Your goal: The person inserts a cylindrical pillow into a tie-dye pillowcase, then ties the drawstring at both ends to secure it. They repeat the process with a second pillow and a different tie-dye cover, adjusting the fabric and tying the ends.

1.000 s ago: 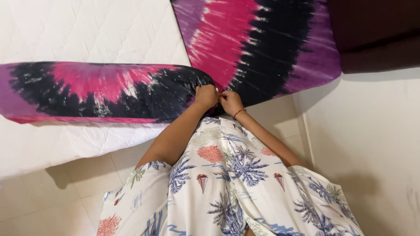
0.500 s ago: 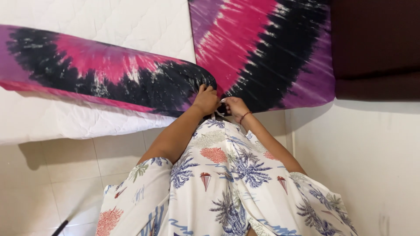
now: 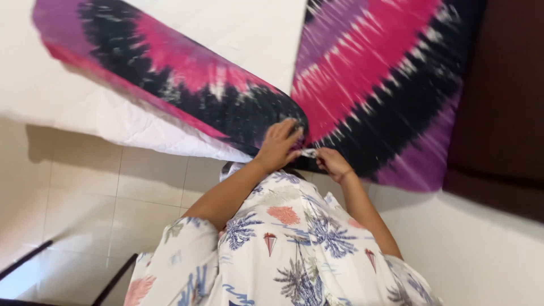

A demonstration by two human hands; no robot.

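Near mattress corner, I see left hand grip pinching tie-dye sheet; right hand grip pinching small white tag between them.

The left hand rests on the end of a tie-dye pillow, coloured black, pink and purple, which extends toward 10 o'clock. The right hand pinches a small pale tab between both hands. A matching tie-dye sheet lies at 1 o'clock, over a white quilted mattress.
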